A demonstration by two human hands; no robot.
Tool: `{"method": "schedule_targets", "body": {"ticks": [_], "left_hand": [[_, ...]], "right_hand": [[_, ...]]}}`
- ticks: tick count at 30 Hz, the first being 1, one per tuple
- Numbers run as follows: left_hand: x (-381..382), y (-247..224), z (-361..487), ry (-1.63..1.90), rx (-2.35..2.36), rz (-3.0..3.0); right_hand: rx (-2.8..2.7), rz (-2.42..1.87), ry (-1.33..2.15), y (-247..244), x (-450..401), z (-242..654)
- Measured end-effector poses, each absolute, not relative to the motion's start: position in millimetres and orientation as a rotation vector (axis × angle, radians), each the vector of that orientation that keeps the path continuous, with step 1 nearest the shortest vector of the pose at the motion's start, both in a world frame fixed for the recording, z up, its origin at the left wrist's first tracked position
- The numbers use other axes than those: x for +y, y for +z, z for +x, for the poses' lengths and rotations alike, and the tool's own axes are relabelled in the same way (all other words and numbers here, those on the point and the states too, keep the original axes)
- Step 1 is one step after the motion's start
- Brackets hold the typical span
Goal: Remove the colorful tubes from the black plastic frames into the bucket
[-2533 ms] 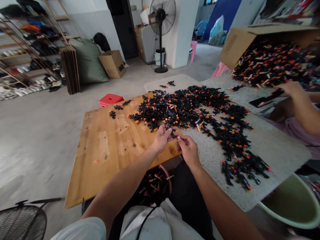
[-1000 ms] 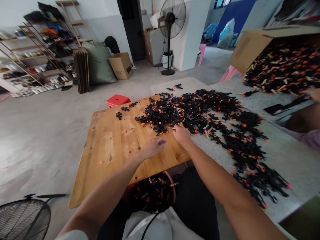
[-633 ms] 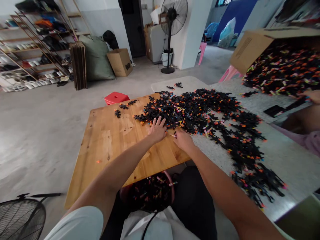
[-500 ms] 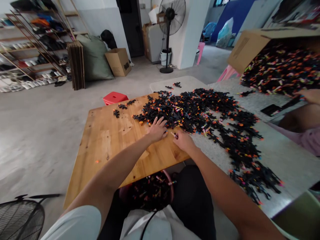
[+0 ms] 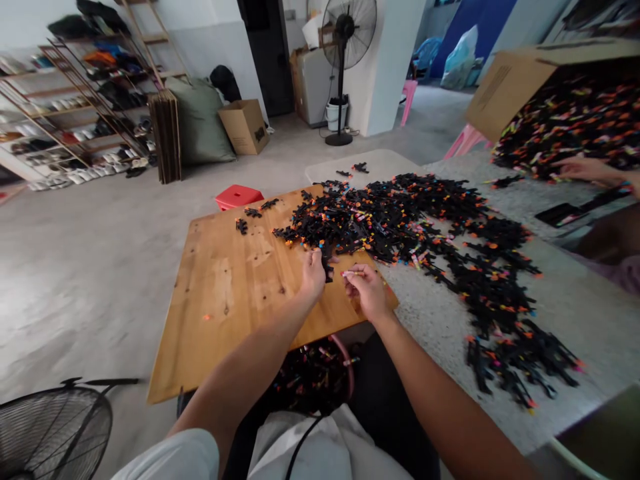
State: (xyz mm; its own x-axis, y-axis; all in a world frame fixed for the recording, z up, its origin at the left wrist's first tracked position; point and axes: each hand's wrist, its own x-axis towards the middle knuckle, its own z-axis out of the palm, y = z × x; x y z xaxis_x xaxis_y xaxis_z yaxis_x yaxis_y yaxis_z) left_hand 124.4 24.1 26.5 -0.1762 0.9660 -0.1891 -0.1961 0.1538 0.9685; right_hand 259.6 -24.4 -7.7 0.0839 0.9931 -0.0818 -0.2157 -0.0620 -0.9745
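Observation:
Over the wooden board, my left hand [image 5: 313, 272] is closed around a small black toy gun [image 5: 328, 268], part of it hidden by the fingers. Just to its right, my right hand [image 5: 369, 288] pinches a thin, light-coloured stick with a pinkish end [image 5: 352, 273]; its exact kind is too small to tell. Beyond both hands lies a heap of black toy guns [image 5: 380, 213] with orange, blue and yellow bits. A few single toy guns [image 5: 253, 213] lie apart on the board's far left side.
The wooden board [image 5: 200, 273] meets a grey stone-like tabletop [image 5: 425, 300]. Below its edge sits a pinkish tub [image 5: 349, 373] of similar pieces. At right, a co-worker's hand [image 5: 590, 170] reaches by a tipped cardboard box [image 5: 515, 83], near a black scoop [image 5: 555, 215]. A red stool [image 5: 239, 196] stands behind.
My left hand has gone from lying spread at the heap's edge to gripping a toy gun, drawn nearer. My right hand has turned, showing the stick. The co-worker's hand has moved towards the box.

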Motion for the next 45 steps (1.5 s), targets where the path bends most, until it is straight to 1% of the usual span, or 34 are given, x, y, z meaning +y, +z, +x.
{"method": "schedule_targets", "body": {"ticks": [7,14,21,26,31,35,39,45], "left_hand": [[16,38,144,1.504,1.304,0.698],[14,40,143,1.450,1.331,0.740],[12,38,145,1.488,1.343,0.812],[11,39,144,1.462,1.387,0.817],[12,34,144,1.522,1.401,0.873],[15,26,144,1.566,1.464,0.864],[13,22,144,1.557,1.484,0.776],[4,27,147,1.492,1.461,0.677]], "right_hand": [[-0.692,-0.979,1.343,-6,-58,226],[-0.674,-0.950,1.387,1,-62,229],[-0.598,-0.921,1.434,5,-63,231],[-0.694,-1.000,1.317,3,-66,230],[-0.958,-1.169,1.088,3,-71,231],[-1.145,-1.212,0.973,3,-74,234],[-1.217,-1.198,0.985,4,-75,237],[-1.027,-1.166,1.144,14,-76,237]]}}
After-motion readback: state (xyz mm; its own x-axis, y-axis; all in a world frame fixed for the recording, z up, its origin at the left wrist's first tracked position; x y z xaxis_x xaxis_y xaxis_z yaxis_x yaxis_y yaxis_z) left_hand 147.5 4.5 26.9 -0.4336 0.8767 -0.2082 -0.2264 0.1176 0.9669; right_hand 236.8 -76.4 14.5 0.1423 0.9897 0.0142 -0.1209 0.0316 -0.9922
